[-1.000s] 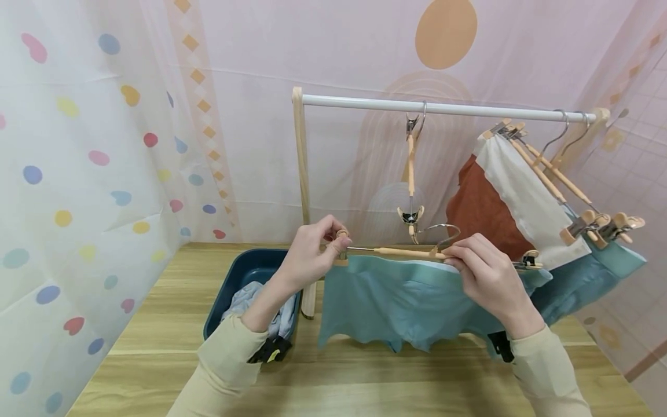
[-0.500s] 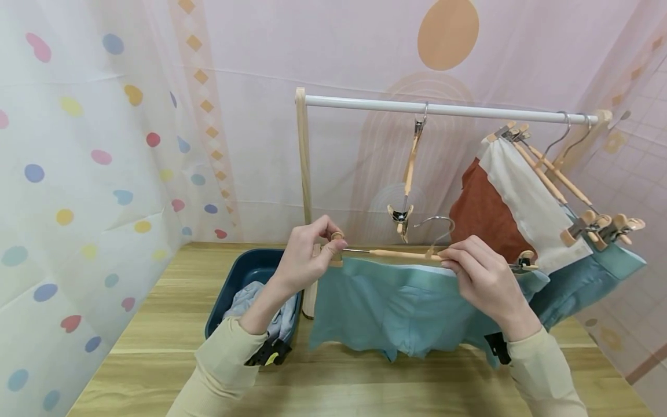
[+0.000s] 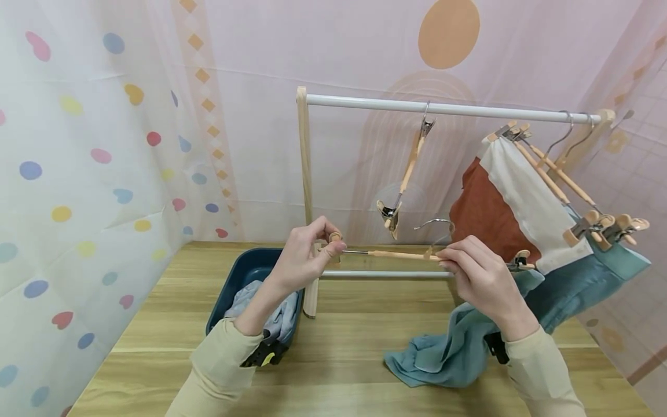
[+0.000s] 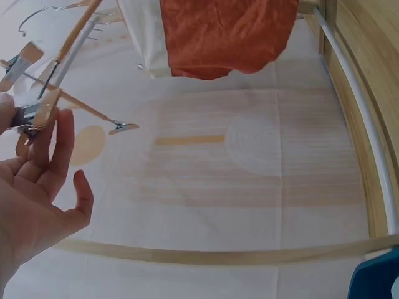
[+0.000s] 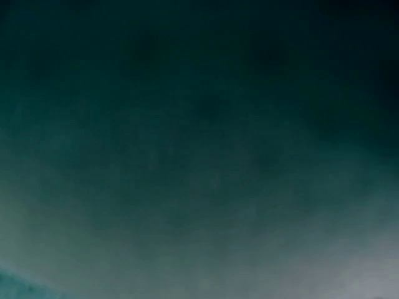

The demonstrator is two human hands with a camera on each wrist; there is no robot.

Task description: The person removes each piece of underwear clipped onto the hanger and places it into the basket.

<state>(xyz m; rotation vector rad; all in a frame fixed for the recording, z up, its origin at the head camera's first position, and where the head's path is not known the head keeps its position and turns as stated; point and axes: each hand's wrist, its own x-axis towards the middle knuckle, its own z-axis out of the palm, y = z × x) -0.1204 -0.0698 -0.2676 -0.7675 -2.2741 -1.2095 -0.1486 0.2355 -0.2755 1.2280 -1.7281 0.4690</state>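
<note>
The left hand (image 3: 299, 258) pinches the left clip (image 4: 31, 115) of a clip hanger (image 3: 398, 255) between thumb and fingers, while the right hand (image 3: 484, 281) pinches the same hanger just beside its hook (image 3: 438, 221). Teal shorts (image 3: 461, 347) hang from the right clip (image 3: 521, 259), apart from the left one, drooping below the right hand; whether they touch the wood-grain tabletop (image 3: 339, 365) cannot be told. Behind, a second clip hanger (image 3: 410, 165) hangs tilted from a white rail (image 3: 380, 103). A dark blue basin (image 3: 255, 258) beside the left forearm holds grey-blue cloth (image 3: 283, 318).
</note>
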